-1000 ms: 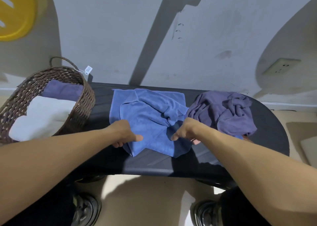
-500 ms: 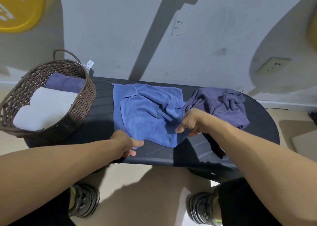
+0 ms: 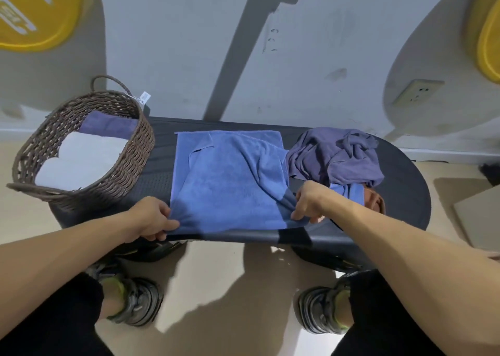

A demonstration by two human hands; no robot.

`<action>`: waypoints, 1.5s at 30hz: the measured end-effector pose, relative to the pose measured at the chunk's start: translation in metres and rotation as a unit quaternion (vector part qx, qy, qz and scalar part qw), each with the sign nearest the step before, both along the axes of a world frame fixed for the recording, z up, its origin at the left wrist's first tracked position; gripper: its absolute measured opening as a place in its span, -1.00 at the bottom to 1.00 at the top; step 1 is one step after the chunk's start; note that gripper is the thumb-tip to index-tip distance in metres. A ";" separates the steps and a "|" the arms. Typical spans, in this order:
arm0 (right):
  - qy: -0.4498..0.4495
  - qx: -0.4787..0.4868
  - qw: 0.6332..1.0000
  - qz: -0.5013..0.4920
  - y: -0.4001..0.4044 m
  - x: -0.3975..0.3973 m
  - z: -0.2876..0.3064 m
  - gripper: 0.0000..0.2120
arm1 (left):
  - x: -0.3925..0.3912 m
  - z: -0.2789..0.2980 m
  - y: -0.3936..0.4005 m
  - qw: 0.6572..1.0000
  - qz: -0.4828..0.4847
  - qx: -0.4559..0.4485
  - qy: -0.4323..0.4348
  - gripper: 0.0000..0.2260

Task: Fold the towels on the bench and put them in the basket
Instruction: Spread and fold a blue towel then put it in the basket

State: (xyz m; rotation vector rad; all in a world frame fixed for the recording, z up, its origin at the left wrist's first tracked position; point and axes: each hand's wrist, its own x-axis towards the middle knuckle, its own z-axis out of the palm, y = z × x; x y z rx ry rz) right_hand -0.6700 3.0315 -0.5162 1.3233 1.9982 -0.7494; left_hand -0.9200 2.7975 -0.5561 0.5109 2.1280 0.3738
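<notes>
Although two folded towels, a white one [image 3: 81, 158] and a purple one [image 3: 108, 124], already lie inside the brown woven wicker basket [image 3: 130, 166] at about ten o'clock on the dark oval bench [image 3: 400, 207], the task looks to me less than half done. The bright blue microfibre towel [image 3: 232, 185] lies in the middle of the bench, spread but with a wrinkled flap near its one o'clock corner; no fold is made yet. A crumpled greyish-purple towel [image 3: 338, 158] waits at two o'clock, touching the blue one, and a blue and a brown piece of cloth show at its near edge.

The left hand [image 3: 150, 217] pinches the near left corner of the blue towel with curled fingers, and the right hand [image 3: 311, 201] pinches the near right corner.

Compared with half a second ago, the hands are farther apart, both at the near edge, and the blue towel is pulled flatter and wider toward six o'clock.
</notes>
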 end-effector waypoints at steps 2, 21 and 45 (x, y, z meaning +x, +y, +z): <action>-0.046 0.017 0.997 0.059 -0.010 -0.003 0.001 -0.87 | 0.000 -0.005 -0.014 1.000 -0.013 0.015 0.000 -0.86; 0.186 0.140 0.935 0.266 -0.009 -0.262 -0.058 -0.62 | 0.007 -0.046 -0.055 0.987 0.069 0.145 -0.021 -0.86; 0.329 0.058 0.917 0.219 0.003 -0.351 -0.083 -0.85 | -0.019 -0.038 -0.088 0.971 0.199 0.091 -0.094 -0.84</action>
